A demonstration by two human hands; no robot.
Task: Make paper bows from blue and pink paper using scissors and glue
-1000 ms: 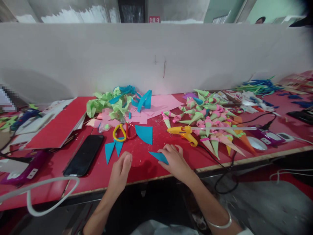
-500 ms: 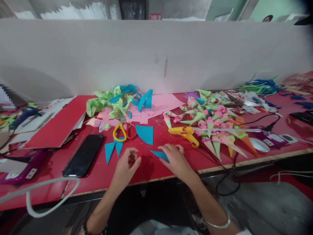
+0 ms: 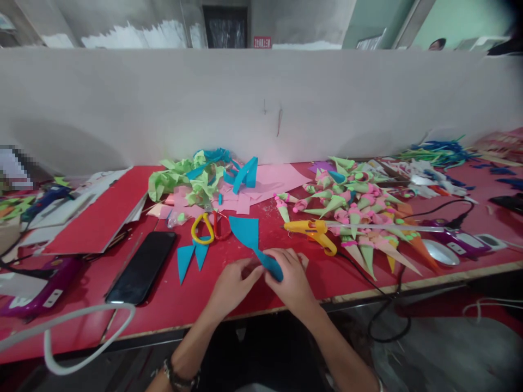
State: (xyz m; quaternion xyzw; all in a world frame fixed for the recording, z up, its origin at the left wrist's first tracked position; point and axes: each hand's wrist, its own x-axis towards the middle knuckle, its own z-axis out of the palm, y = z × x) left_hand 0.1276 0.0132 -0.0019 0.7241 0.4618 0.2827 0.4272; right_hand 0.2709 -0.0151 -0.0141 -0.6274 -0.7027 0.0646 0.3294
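Note:
My right hand (image 3: 290,277) grips a piece of blue paper (image 3: 273,265), which curves between its thumb and fingers. From the left, my left hand (image 3: 237,283) meets the same piece, its fingers curled and its thumb tip at the paper's edge; its fingertips are partly hidden. Just beyond lies a flat blue paper quarter-round (image 3: 247,230). Scissors with a yellow handle loop (image 3: 202,228) and a red one rest at the left, over two blue paper triangles (image 3: 186,262). A yellow glue gun (image 3: 312,230) with a long clear glue stick lies to the right of my hands.
A heap of paper cones (image 3: 359,201) covers the table's right side. Crumpled green paper (image 3: 171,185) and pink sheets (image 3: 278,179) lie at the back. A black phone (image 3: 141,268) is at the left, near a white looped tube (image 3: 90,310). A grey partition (image 3: 183,103) stands behind.
My left hand has moved right to the blue paper in my right hand. That piece has been lifted and now curves. The whole view has shifted slightly down.

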